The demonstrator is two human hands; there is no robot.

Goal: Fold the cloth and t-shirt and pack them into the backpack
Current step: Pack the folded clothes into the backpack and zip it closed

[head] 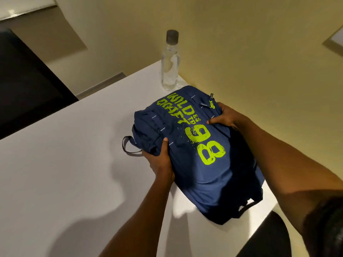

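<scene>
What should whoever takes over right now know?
Left grip holds the backpack at its left edge beside the carry loop, thumb on top.
Right grip holds its far right edge by the zip pull.
It lies flat on the table, print up; a bottle stands beyond it.
Cloth and t-shirt are not in view; cannot tell if packed.
Left: confirm both are inside, check the zip.

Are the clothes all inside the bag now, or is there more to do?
Looks nearly done: no cloth or t-shirt lies on the white table, so they are probably inside the navy fabric backpack with lime-green lettering, though its inside is hidden. In hand: the left hand and right hand grip its two sides. Left: maybe zipping; I cannot tell whether it is closed.
</scene>
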